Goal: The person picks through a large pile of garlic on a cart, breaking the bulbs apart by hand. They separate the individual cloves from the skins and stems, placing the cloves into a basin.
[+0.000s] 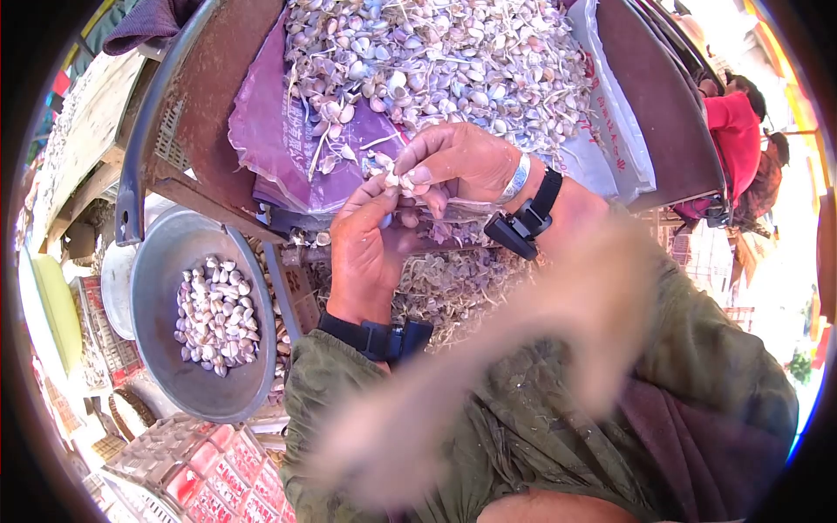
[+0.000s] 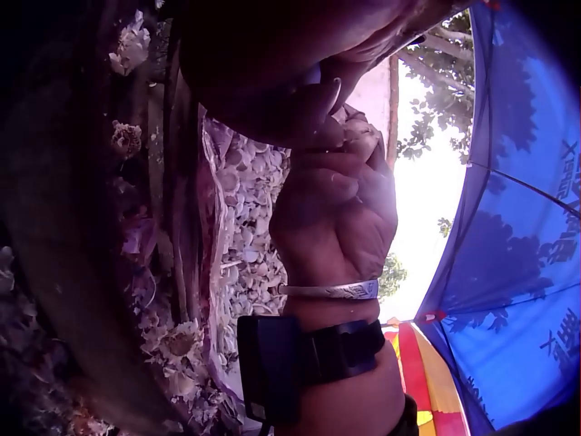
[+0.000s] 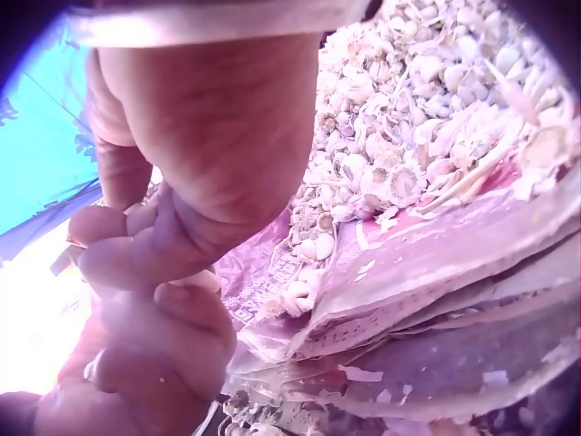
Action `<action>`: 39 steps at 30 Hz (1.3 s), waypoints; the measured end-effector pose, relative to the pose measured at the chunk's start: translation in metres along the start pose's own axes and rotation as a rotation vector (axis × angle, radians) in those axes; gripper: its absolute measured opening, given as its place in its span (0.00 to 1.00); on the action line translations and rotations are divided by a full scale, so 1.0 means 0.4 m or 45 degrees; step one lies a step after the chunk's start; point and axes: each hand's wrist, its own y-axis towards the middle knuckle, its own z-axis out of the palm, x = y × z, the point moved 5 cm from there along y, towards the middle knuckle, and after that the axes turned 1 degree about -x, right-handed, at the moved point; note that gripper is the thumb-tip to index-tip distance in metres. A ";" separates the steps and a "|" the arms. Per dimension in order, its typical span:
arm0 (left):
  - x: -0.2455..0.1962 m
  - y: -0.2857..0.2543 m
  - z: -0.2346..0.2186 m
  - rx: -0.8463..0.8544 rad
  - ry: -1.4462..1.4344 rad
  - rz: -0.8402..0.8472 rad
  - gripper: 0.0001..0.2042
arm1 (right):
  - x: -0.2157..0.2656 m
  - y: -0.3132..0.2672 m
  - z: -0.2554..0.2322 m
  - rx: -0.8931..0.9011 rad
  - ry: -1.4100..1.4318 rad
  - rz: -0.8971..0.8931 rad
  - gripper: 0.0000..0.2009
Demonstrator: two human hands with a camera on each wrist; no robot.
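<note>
Over the near edge of a purple printed sack [image 1: 349,166], my two hands meet at a small piece of garlic [image 1: 397,179]. The left hand [image 1: 364,253] pinches it from below with thumb and fingers. From the other side, the right hand [image 1: 466,161] grips it between thumb and curled fingers. The left wrist view shows pale garlic [image 2: 360,134] at the fingertips, partly hidden by the fingers. In the right wrist view both hands' fingers overlap and cover most of it. A heap of loose garlic cloves [image 1: 436,70] lies on the sack just beyond.
A grey basin [image 1: 153,349] holding whitish-purple garlic stands at the left. Papery skins [image 1: 462,292] lie below the sack. Red and white crates [image 1: 214,475] sit at lower left. A brown blurred shape [image 1: 488,349] crosses close before the lens. A person in red [image 1: 734,131] is at right.
</note>
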 end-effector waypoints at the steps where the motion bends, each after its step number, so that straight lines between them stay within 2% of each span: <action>1: -0.001 -0.002 0.002 0.015 -0.020 0.003 0.09 | 0.005 -0.011 0.018 0.031 0.017 -0.001 0.10; 3: -0.005 -0.005 0.007 0.049 -0.059 0.011 0.08 | 0.024 -0.042 0.082 0.134 0.026 0.012 0.10; 4: -0.011 -0.003 0.000 -0.032 -0.032 0.055 0.08 | 0.038 -0.071 0.122 0.102 -0.089 0.047 0.10; 5: -0.015 -0.004 -0.007 -0.114 -0.001 0.096 0.08 | 0.051 -0.094 0.184 0.251 -0.089 0.029 0.09; 7: -0.026 -0.035 0.023 -0.192 -0.251 0.008 0.09 | 0.091 -0.159 0.310 0.583 -0.004 -0.076 0.09; 10: -0.044 -0.016 0.023 0.210 -0.289 0.012 0.10 | 0.136 -0.232 0.432 0.966 0.196 -0.234 0.08; 11: -0.046 -0.021 0.028 0.160 -0.307 0.027 0.09 | 0.146 -0.248 0.461 1.078 0.235 -0.263 0.09; 14: -0.044 -0.022 0.022 0.253 -0.353 0.026 0.10 | 0.142 -0.248 0.480 1.180 0.250 -0.314 0.09; 21: -0.035 -0.024 0.018 0.110 -0.279 -0.005 0.11 | 0.132 -0.241 0.482 1.241 0.291 -0.378 0.11; 26: -0.032 -0.017 0.009 0.098 -0.249 -0.019 0.12 | 0.134 -0.237 0.481 1.293 0.368 -0.423 0.13; 31: -0.040 -0.021 0.004 0.044 -0.220 -0.026 0.11 | 0.149 -0.223 0.486 1.549 0.636 -0.653 0.14; 32: -0.032 -0.020 0.006 0.042 -0.225 -0.039 0.11 | 0.165 -0.213 0.465 1.650 0.570 -0.676 0.14; 34: -0.029 -0.014 -0.001 0.010 -0.250 -0.052 0.11 | 0.194 -0.184 0.406 1.798 0.108 -0.499 0.14; 36: -0.016 -0.016 -0.012 -0.034 -0.284 -0.067 0.10 | 0.166 -0.172 0.321 0.821 0.353 -0.393 0.10; 37: -0.014 -0.012 -0.017 0.010 -0.277 -0.075 0.10 | 0.143 -0.185 0.264 0.365 0.435 -0.352 0.08; 38: -0.011 -0.009 -0.021 0.054 -0.269 -0.083 0.10 | 0.126 -0.150 0.193 0.195 0.346 -0.339 0.13; 39: -0.012 -0.012 -0.013 0.114 -0.292 -0.094 0.10 | 0.095 -0.127 0.127 0.005 0.211 -0.279 0.12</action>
